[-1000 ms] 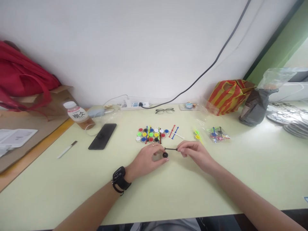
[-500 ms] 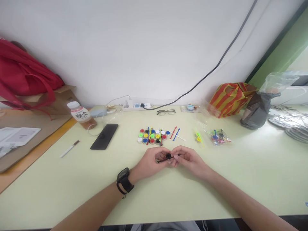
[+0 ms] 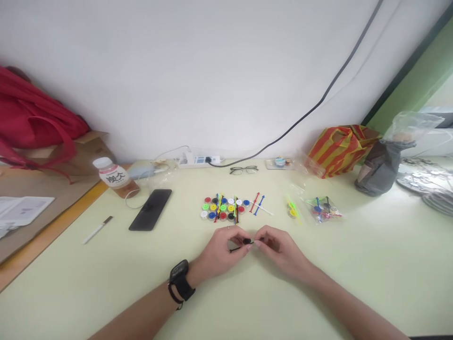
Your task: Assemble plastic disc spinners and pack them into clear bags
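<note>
My left hand (image 3: 221, 251) and my right hand (image 3: 279, 248) meet just above the pale green table (image 3: 106, 283), fingers pinched together. Between them sits a small black disc (image 3: 247, 241) threaded on a thin black stick (image 3: 236, 248); the left fingers pinch the disc and stick, the right fingertips pinch the stick's other end. A black watch is on my left wrist. Just beyond the hands lies a cluster of coloured discs and sticks (image 3: 222, 208), with red, blue and white loose sticks (image 3: 259, 203) beside it.
A black phone (image 3: 150, 216) and a white pen (image 3: 97, 230) lie at left, a drink bottle (image 3: 115, 178) behind them. Small bags of coloured pieces (image 3: 320, 208) lie at right. Glasses (image 3: 243, 169), a power strip (image 3: 198, 160) and a striped bag (image 3: 339, 146) line the wall.
The disc was apart from the stick a second ago; my hands have come together and the disc now sits on the stick. The view shifted slightly.
</note>
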`<state>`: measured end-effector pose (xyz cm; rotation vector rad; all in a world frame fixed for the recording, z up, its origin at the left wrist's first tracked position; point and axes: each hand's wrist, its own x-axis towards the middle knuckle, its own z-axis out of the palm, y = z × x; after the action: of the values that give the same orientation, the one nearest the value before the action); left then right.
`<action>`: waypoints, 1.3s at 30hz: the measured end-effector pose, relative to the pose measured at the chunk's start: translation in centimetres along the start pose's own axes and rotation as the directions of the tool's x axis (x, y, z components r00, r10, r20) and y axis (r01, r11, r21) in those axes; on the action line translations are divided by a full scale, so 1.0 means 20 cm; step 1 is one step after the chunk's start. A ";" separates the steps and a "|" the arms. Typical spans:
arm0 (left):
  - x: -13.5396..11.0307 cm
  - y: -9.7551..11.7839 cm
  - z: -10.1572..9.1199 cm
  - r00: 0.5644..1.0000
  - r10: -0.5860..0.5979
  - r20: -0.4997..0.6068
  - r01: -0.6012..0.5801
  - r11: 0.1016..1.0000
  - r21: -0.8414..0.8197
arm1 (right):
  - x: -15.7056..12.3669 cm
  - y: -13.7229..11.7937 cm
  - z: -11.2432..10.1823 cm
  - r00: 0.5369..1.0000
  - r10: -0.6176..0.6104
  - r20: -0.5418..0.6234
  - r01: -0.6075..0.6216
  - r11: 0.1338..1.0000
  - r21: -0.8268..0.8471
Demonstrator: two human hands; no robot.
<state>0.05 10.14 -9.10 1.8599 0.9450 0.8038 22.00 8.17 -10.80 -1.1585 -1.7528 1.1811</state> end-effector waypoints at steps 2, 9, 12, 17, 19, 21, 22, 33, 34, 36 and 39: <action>0.00 0.01 -0.01 1.000 0.014 0.008 -0.014 1.000 0.023 | 0.00 0.00 0.01 1.000 0.000 0.006 0.000 1.000 -0.011; 0.00 0.02 -0.06 0.998 -0.015 0.055 0.012 0.998 0.058 | 0.00 0.02 0.03 0.999 -0.018 0.046 0.021 0.997 -0.069; 0.00 0.01 -0.07 0.999 -0.011 0.051 0.007 0.998 0.064 | 0.00 0.03 0.03 0.998 -0.026 0.054 0.030 0.996 -0.079; 0.00 0.02 -0.10 0.996 0.006 0.089 -0.007 1.000 0.009 | 0.02 0.03 0.03 0.998 -0.032 0.056 0.037 0.996 -0.083; 0.00 0.03 -0.13 0.994 0.003 0.112 0.000 1.000 -0.030 | 0.02 0.02 0.02 0.998 -0.028 0.048 0.031 0.997 -0.070; 0.01 0.04 -0.14 0.989 -0.015 0.146 0.030 0.995 -0.100 | 0.03 0.02 0.02 0.999 -0.016 0.042 0.019 0.998 -0.060; 0.01 0.04 -0.15 0.986 -0.026 0.163 0.049 0.989 -0.141 | 0.03 0.02 0.02 0.999 -0.009 0.038 0.011 0.998 -0.058; 0.01 -0.03 -0.11 0.977 -0.144 0.155 0.192 0.911 -0.365 | -0.01 0.01 -0.02 0.999 -0.039 0.000 0.039 0.999 -0.020; 0.01 -0.04 -0.11 0.977 -0.144 0.155 0.193 0.907 -0.375 | -0.01 0.02 -0.02 0.999 -0.045 -0.006 0.045 0.999 -0.023; 0.01 -0.04 -0.11 0.979 -0.138 0.153 0.188 0.902 -0.388 | -0.02 0.02 -0.01 0.997 -0.071 -0.003 0.071 0.997 -0.040; 0.01 -0.05 -0.11 0.979 -0.155 0.129 0.195 0.887 -0.419 | -0.02 0.03 0.00 0.992 -0.128 0.018 0.129 0.990 -0.058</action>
<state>-1.89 11.51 -9.01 1.3939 0.7879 0.7386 22.39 7.98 -11.45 -1.0562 -1.8547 1.0699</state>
